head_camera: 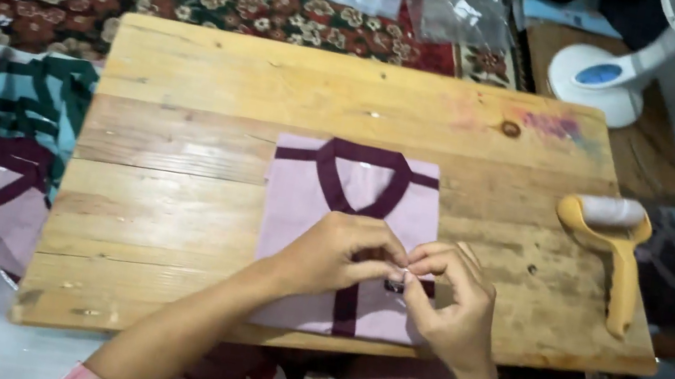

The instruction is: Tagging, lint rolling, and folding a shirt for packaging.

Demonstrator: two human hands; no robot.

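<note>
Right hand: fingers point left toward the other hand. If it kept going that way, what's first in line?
The left hand: the right hand fingertips already meet it over the folded pink garment. Depth is hard to judge, but nothing sits between them.

bare wooden table [170, 207] left of folded garment [299, 201], open planks behind, lint roller [614, 254] blocking right edge

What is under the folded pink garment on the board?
The folded pink garment lies flat on the wooden board. Both hands, left hand and right hand, cover its lower placket; anything beneath the garment is hidden.
</note>
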